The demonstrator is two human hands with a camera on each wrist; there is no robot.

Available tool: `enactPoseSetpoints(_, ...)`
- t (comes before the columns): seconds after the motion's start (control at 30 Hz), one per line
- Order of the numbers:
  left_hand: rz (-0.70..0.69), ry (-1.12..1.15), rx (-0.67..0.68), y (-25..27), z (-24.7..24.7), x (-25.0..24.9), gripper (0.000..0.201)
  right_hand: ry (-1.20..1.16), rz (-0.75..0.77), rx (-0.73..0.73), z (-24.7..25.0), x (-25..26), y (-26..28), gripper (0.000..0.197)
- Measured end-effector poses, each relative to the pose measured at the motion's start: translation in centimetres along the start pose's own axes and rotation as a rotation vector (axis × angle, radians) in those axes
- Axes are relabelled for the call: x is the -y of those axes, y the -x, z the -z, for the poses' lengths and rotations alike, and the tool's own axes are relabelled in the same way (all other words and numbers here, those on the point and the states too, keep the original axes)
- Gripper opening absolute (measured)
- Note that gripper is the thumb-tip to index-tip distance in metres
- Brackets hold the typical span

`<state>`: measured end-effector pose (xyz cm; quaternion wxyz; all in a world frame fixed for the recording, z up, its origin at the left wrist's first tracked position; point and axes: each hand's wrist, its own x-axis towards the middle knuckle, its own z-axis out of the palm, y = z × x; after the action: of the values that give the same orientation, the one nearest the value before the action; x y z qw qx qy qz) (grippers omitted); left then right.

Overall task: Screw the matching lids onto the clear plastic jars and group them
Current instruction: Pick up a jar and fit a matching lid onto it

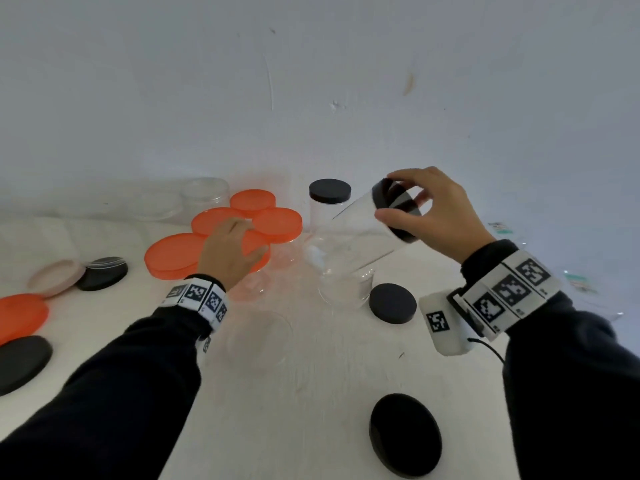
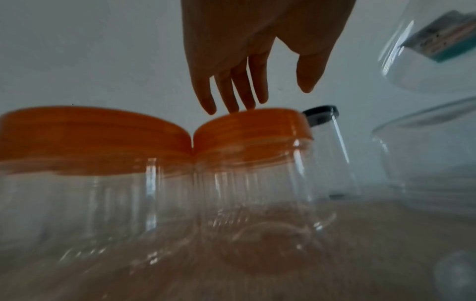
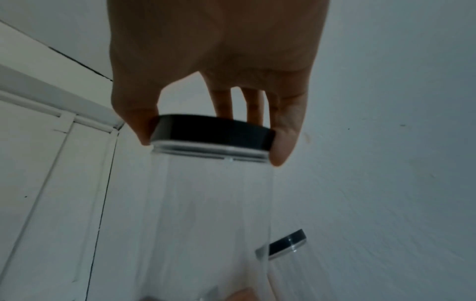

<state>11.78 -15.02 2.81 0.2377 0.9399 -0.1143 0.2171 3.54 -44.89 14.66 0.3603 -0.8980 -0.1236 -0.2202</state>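
Observation:
My right hand [image 1: 384, 195] grips the black lid [image 1: 394, 209] of a tall clear jar [image 1: 349, 237] and holds the jar tilted in the air. In the right wrist view the thumb and fingers [image 3: 280, 146] clasp that lid [image 3: 213, 132] by its rim. My left hand [image 1: 251, 237] is open, fingers straight, over a cluster of clear jars with orange lids [image 1: 277, 225]. In the left wrist view its fingertips [image 2: 231, 103] come down to one orange lid [image 2: 257, 126]; I cannot tell if they touch. A second black-lidded jar [image 1: 329, 202] stands at the back.
An open clear jar [image 1: 346, 289] stands below the held one, another [image 1: 259, 337] nearer me. Loose black lids [image 1: 392, 303] [image 1: 405, 434] [image 1: 20, 362] [image 1: 102, 273], a pink lid [image 1: 57, 277] and an orange lid [image 1: 20, 315] lie on the white table. Shallow clear jars [image 1: 204, 195] sit by the wall.

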Motion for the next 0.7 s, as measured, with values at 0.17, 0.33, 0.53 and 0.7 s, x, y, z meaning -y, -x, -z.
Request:
enactPoseSetpoints(0.17,0.099,-0.16,0.137,0.0,-1.9,1.2,0.063,0.009,-0.033,-0.073,-0.5,-1.1,-0.9,0.055)
enactPoseSetpoints(0.33,0.067,-0.197,0.117,0.2,-2.2,1.1,0.09,0.048,-0.037,-0.062,-1.7,-2.4,-1.8,0.063)
enactPoseSetpoints(0.53,0.067,-0.186,0.103,0.1,-2.4,1.4,0.089,0.027,-0.022,-0.042,-3.4,-2.8,-3.4,0.066)
enactPoseSetpoints(0.7,0.067,-0.18,0.099,0.1,-2.4,1.4,0.09,0.035,-0.003,0.022,-4.7,-2.6,-4.8,0.068)
